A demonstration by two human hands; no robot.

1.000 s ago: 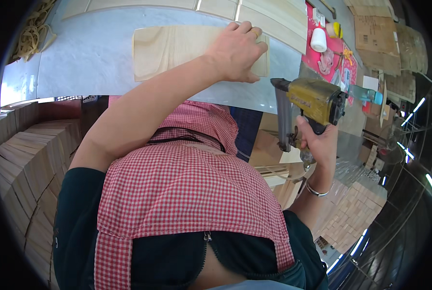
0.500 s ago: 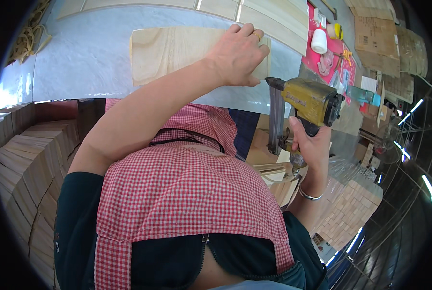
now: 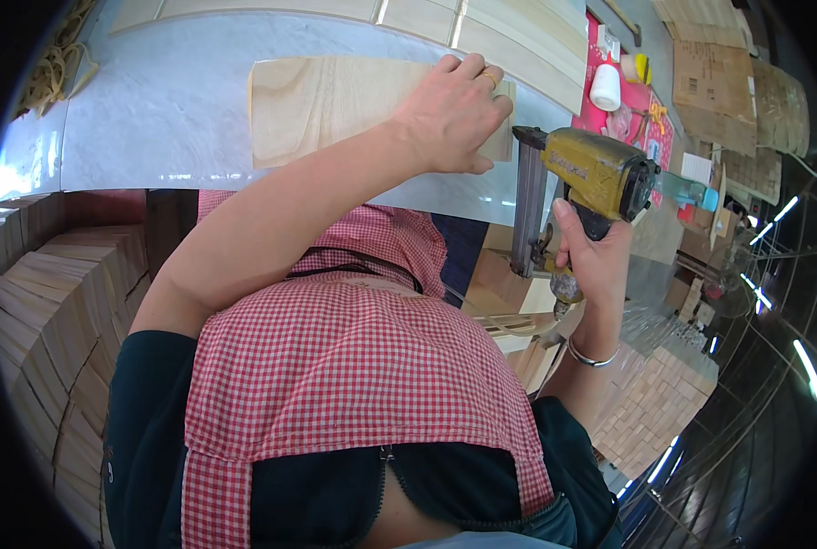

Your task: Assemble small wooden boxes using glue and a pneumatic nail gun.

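My right hand (image 3: 599, 252) is wrapped round the grip of a yellow and black nail gun (image 3: 591, 169). The gun's dark nose points left, close to the right end of a pale wooden board (image 3: 326, 101) and just beyond my left hand's fingers. That board lies along the near side of the table. My left hand (image 3: 454, 114) grips its right end, fingers bent over the far edge and thumb toward the near edge. Part of the board is hidden behind my left hand and forearm.
Long wooden panels (image 3: 509, 41) lie along the table's far side. At the right are a white bottle (image 3: 605, 89), a tape roll (image 3: 637, 69) and cardboard boxes (image 3: 715, 87). Wood pieces (image 3: 70, 302) are stacked at the lower left. A bluish table (image 3: 171, 101) carries the board.
The nail gun in my right hand has risen slightly, away from me, and its nose now sits farther along the board's right end. My left hand stays on the board.
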